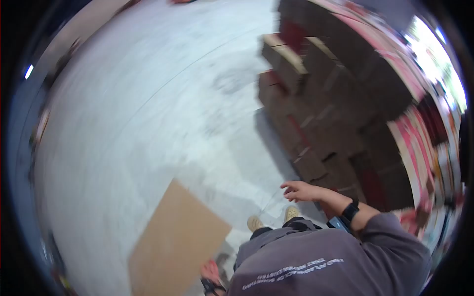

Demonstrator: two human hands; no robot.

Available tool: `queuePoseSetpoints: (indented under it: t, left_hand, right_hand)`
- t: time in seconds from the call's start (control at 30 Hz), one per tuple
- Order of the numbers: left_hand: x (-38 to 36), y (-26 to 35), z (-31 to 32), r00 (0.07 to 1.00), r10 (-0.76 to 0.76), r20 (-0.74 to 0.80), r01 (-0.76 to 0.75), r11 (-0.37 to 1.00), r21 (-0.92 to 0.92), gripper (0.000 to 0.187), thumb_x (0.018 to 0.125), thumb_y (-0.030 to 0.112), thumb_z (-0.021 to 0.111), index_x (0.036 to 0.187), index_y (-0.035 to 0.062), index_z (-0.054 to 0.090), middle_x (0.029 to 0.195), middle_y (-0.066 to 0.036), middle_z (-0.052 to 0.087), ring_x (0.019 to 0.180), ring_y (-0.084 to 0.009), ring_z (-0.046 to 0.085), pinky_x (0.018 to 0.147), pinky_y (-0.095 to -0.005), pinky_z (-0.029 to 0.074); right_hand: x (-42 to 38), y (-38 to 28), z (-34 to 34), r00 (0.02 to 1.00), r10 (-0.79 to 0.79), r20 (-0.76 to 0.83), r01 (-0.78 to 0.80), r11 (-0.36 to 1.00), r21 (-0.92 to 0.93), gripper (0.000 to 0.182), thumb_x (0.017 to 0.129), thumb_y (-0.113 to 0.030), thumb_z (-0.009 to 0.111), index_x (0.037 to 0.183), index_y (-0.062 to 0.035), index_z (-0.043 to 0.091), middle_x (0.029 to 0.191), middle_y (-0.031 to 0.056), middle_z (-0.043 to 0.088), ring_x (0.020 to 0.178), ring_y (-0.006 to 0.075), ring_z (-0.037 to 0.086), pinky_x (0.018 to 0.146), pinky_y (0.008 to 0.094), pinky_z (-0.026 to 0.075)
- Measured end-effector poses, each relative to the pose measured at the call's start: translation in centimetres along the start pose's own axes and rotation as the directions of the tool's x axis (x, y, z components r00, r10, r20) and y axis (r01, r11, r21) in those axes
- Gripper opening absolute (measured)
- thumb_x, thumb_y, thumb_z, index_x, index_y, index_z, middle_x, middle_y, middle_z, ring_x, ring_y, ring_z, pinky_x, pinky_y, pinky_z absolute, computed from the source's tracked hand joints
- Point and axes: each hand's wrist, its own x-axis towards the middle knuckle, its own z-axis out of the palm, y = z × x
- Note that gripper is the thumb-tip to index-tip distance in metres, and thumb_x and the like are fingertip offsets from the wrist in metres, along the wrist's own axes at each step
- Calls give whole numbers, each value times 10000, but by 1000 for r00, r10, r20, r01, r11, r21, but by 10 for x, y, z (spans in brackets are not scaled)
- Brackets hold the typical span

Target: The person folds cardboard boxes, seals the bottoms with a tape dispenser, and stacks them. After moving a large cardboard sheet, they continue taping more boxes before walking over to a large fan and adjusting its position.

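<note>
A large flat tan sheet that looks like cardboard (pixel 173 241) is at my left side, tilted over the floor. At its right edge is my left hand (pixel 210 271), closed on the sheet; part of its grip is hidden. My right hand (pixel 298 191) reaches out in front of my body with loosely bent fingers apart, and nothing is in it. Beyond that hand rises a tall stack of brown cardboard boxes (pixel 340 118), with a visible gap between hand and boxes.
Pale concrete floor (pixel 163 113) stretches ahead and to the left. Some boxes (pixel 284 56) jut out from the stack's left side. Layered pink and cream material (pixel 412 148) stands at the far right. My shoes (pixel 255 223) show below me. The picture is blurred.
</note>
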Motion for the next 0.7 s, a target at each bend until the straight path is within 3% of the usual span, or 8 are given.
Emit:
queuePoseSetpoints:
  t: [0.1, 0.27, 0.37, 0.47, 0.57, 0.6, 0.63, 0.7]
  left_hand:
    - [43, 2, 6, 985, -169, -47, 175, 962, 208, 333, 909, 344, 470, 1071, 59, 528, 960, -77, 578, 841, -211, 564, 739, -341, 516]
    - [47, -12, 127, 975, -216, 56, 151, 824, 546, 345, 914, 355, 461, 1053, 48, 534, 912, -81, 573, 807, -210, 560, 685, -336, 513]
    - [38, -17, 208, 957, -217, 193, 31, 739, 673, 353, 917, 362, 456, 1043, 42, 537, 882, -83, 570, 787, -210, 558, 653, -333, 510]
    - [20, -25, 304, 889, -207, 409, -176, 671, 720, 363, 921, 369, 450, 1032, 36, 541, 853, -85, 568, 766, -210, 556, 621, -330, 508]
    - [5, -41, 422, 667, -162, 727, -509, 613, 604, 373, 924, 376, 445, 1022, 29, 545, 824, -88, 565, 746, -210, 553, 588, -328, 506]
    - [34, -53, 472, 446, 16, 895, -860, 283, 424, 449, 945, 402, 416, 1113, 2, 529, 882, -127, 607, 791, -224, 584, 656, -327, 510]
    - [-101, -66, 531, 635, -76, 769, -650, 484, 586, 445, 964, 429, 397, 1195, 63, 499, 1072, -102, 622, 881, -223, 610, 735, -320, 490]
    - [-176, -86, 618, 420, -121, 899, -809, 398, 432, 463, 964, 419, 407, 1222, 43, 488, 1092, -139, 615, 924, -215, 604, 792, -327, 484]
  right_hand:
    - [-31, -25, -22, 998, -8, -57, 8, 1000, 5, 497, 913, -254, 562, 1339, -59, 397, 1159, 118, 564, 927, 171, 593, 775, 312, 507]
    - [-104, -48, -97, 912, -297, -284, 324, 944, 56, 471, 924, -251, 556, 1327, -53, 415, 1168, 108, 563, 909, 164, 598, 788, 304, 503]
    - [-185, -67, -143, 710, -463, -531, 587, 806, 82, 363, 921, -177, 550, 1253, -43, 489, 1078, 77, 603, 862, 131, 598, 735, 279, 503]
    - [-269, -58, -186, 403, -418, -814, 705, 709, -15, 311, 922, -171, 550, 1205, -44, 519, 1014, 63, 634, 832, 113, 596, 710, 266, 498]
    - [-313, -13, -220, 142, -355, -924, 743, 655, -137, 309, 921, -165, 545, 1206, -51, 514, 1025, 61, 630, 851, 111, 587, 723, 264, 488]
    - [-321, 0, -230, 26, -306, -952, 733, 654, -190, 317, 923, -160, 538, 1220, -55, 502, 1056, 64, 617, 874, 114, 581, 742, 265, 481]
    - [-325, 13, -238, 22, -312, -950, 737, 647, -196, 317, 923, -160, 538, 1220, -55, 502, 1056, 64, 617, 874, 114, 581, 742, 265, 481]
    - [-320, 37, -244, -38, -185, -982, 729, 667, -154, 352, 930, -156, 516, 1264, -60, 458, 1143, 68, 570, 970, 123, 552, 806, 272, 453]
